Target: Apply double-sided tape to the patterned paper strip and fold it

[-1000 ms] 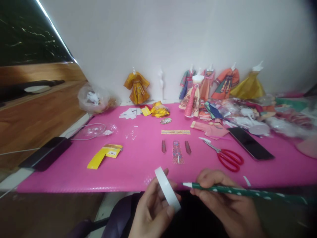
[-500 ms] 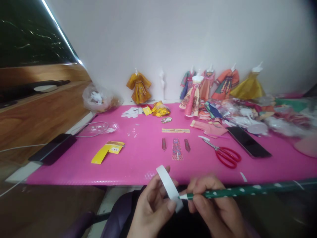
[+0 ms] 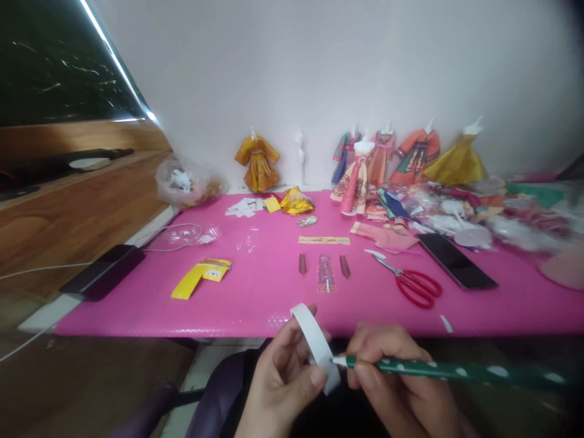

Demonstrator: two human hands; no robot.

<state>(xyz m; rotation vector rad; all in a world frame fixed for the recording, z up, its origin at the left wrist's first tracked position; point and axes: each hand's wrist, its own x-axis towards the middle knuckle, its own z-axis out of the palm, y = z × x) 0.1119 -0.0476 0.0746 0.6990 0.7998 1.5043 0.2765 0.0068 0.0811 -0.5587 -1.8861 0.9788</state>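
My left hand (image 3: 287, 377) pinches a curved white strip (image 3: 314, 337) between thumb and fingers, just off the table's front edge. In my right hand (image 3: 395, 371) is a green pen with white spots (image 3: 433, 368), held in a writing grip. Its pale tip touches or nearly touches the strip's lower part. Beyond the hands lie a patterned fabric panel (image 3: 326, 274) and two narrow dark pointed pieces (image 3: 302, 264), one on each side of it. Behind them is a flat yellowish patterned band (image 3: 324, 241).
Red-handled scissors (image 3: 417, 286) and a black phone (image 3: 457, 260) lie on the pink table (image 3: 260, 292), right of the fabric pieces. A yellow piece (image 3: 201, 277) and a black power bank (image 3: 104, 271) lie left. Small dressed mannequins (image 3: 356, 176) stand along the wall, near heaped fabric (image 3: 456, 210).
The pen's far end has swung slightly downward, while its tip stays at the strip. Both hands keep their grips. The whole view has shifted a little.
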